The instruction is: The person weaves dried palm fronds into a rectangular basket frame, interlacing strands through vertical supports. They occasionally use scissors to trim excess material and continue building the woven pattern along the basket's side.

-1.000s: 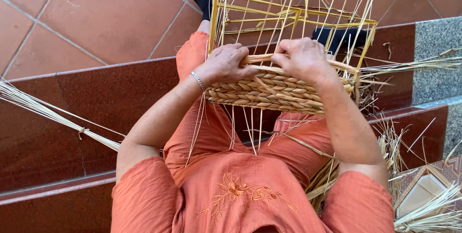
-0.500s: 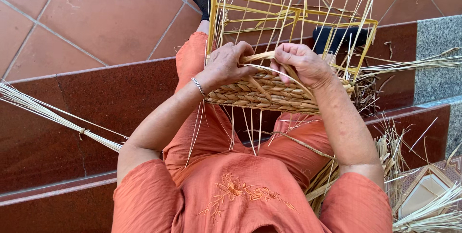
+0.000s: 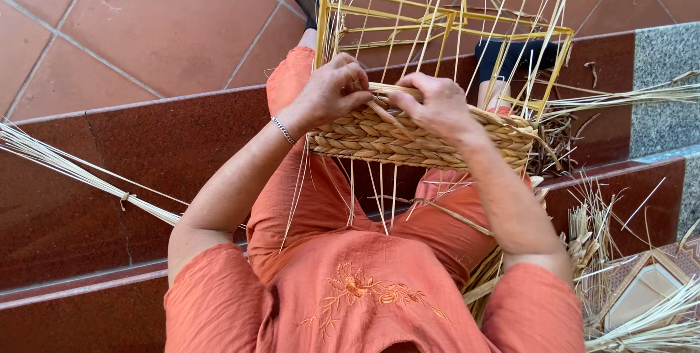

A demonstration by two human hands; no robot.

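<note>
the half-woven straw basket (image 3: 423, 138) sits on the person's lap, built around a yellow frame (image 3: 445, 21) whose loose upright stalks (image 3: 437, 3) fan out above it. the left hand (image 3: 332, 90) is pinched shut on a flat straw strand (image 3: 379, 112) at the braided rim, and the right hand (image 3: 437, 105) presses down on the rim just beside it, fingers curled over the edge.

the strand looks dry, so i'd judge a hard tug could snap it, or a slack grip could let the last braid loosen. the thin upright stalks could kink if a wrist leans into them.

the right fingertips are hidden behind the rim, so i cannot tell whether they hold a strand too. the basket's far side and bottom are out of sight, and the straw bundle (image 3: 65, 167) on the step runs off the left edge.
</note>
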